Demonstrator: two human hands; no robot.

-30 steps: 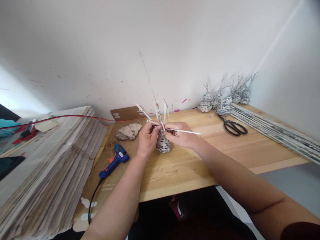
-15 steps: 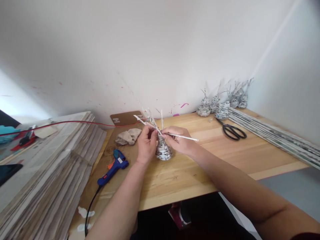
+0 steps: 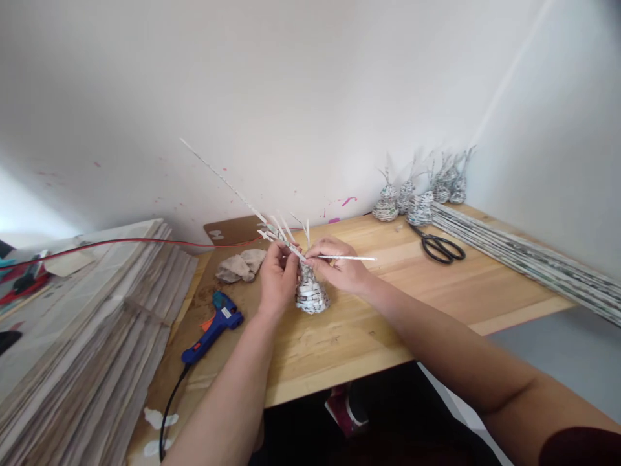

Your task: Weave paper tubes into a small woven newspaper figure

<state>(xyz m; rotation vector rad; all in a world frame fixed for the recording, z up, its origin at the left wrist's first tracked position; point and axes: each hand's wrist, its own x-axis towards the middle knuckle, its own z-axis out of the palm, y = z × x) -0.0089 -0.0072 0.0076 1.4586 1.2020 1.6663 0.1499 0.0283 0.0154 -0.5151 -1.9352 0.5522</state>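
- Blue plastic glue gun (image 3: 208, 338) lies leftward.
- Left hand (image 3: 279, 278) and right hand (image 3: 339, 264), grips pinched on white paper strips (image 3: 363, 258); between them, over the wooden table (image 3: 339, 362), a grey-white woven-paper vessel (image 3: 312, 296), inside hidden.
- Black scissors (image 3: 427, 239); beyond, similar vessels (image 3: 420, 209).

The wooden table (image 3: 339, 356) carries a small woven form (image 3: 312, 299) at the clock's centre. From it, a brown sheet (image 3: 191, 391) spreads around eight to nine o'clock, finished-looking woven gourds (image 3: 420, 210) stand at two, and black scissors (image 3: 427, 240) and long paper rods (image 3: 509, 254) lie toward three.
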